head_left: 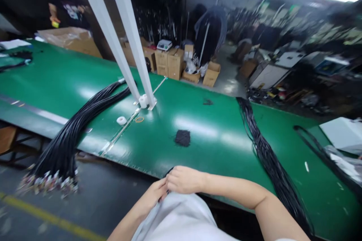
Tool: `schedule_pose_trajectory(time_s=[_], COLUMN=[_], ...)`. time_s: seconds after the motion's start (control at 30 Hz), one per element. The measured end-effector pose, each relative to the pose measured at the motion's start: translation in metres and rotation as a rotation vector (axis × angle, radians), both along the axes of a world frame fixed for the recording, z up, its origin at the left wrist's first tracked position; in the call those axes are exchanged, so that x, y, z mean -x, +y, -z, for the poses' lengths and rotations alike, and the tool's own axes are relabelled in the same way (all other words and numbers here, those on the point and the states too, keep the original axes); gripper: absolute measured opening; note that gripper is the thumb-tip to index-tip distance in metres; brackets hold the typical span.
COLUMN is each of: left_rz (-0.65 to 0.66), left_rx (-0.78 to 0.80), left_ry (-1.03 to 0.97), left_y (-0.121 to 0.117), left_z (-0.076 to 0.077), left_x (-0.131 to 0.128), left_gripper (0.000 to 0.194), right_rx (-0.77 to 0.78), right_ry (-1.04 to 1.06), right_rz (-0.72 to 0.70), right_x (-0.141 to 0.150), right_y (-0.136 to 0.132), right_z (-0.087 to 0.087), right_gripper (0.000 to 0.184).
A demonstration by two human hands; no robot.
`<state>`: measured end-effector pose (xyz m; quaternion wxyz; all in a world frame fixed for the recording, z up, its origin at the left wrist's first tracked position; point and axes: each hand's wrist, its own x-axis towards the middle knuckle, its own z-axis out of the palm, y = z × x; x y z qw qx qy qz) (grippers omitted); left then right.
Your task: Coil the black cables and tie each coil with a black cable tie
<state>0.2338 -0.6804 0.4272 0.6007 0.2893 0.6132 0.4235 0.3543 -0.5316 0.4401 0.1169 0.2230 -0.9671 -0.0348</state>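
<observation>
In front of my body, by the front edge of the green table, my left hand and my right hand meet with their fingers curled together. A bit of a dark, thin thing peeks out above the fingers; most of it is hidden, so I cannot make out its kind. Beyond the hands, a small pile of short black pieces lies on the green surface. A long bundle of black cables runs down the table to the right of my right arm.
Left of the white posts, a thick bundle of black cables hangs its ends over the front edge. Near the posts are a white roll and a tan ring. Cardboard boxes stand behind; a person stands far left.
</observation>
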Motion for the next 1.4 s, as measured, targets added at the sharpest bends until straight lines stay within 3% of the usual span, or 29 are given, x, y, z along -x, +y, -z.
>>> schedule_pose_trajectory(time_s=[0.2,0.33,0.5,0.63,0.8,0.97,1.03,1.1,1.17,1.23,1.33,1.4], left_rz=[0.014,0.079,0.080,0.085,-0.024,-0.329,-0.328,-0.151,0.100,0.269,0.353,0.347], left_rx=[-0.002,-0.038,-0.011,-0.008,-0.051,-0.222,-0.290,-0.330,-0.368,-0.399,-0.425,-0.451], left_ry=[-0.079,-0.105,-0.093,0.025,0.224,0.192,0.171,0.294,0.591,0.947,1.372,1.508], left_y=[0.015,0.028,0.041,0.049,0.065,0.090,0.096,0.095,0.092,0.089,0.089,0.093], left_z=[0.008,0.015,0.026,0.039,0.064,0.083,0.081,0.071,0.054,0.036,0.017,0.017], left_x=[0.007,0.012,0.017,0.015,0.008,0.010,0.022,0.043,0.066,0.084,0.091,0.084], left_gripper=[0.041,0.038,0.047,0.059,0.066,0.060,0.055,0.047,0.037,0.028,0.028,0.024], right_rx=[-0.337,-0.485,-0.550,-0.395,-0.038,0.154,0.187,0.226,0.249,0.239,0.190,0.169], right_ry=[0.198,0.281,0.255,-0.109,-0.598,-0.544,-0.481,-0.418,-0.365,-0.335,-0.351,-0.369], right_rz=[-0.058,-0.047,-0.077,0.014,0.412,0.755,0.802,0.794,0.730,0.655,0.604,0.609], right_x=[0.003,0.005,0.009,0.018,0.035,0.054,0.057,0.057,0.055,0.054,0.058,0.061], right_y=[0.007,0.011,0.016,0.018,0.026,0.041,0.045,0.046,0.043,0.038,0.030,0.028], right_z=[-0.020,-0.029,-0.027,-0.017,-0.008,-0.006,-0.005,-0.002,0.002,0.007,0.012,0.013], right_gripper=[0.052,0.048,0.042,0.033,0.014,0.017,0.023,0.023,0.020,0.016,0.013,0.014])
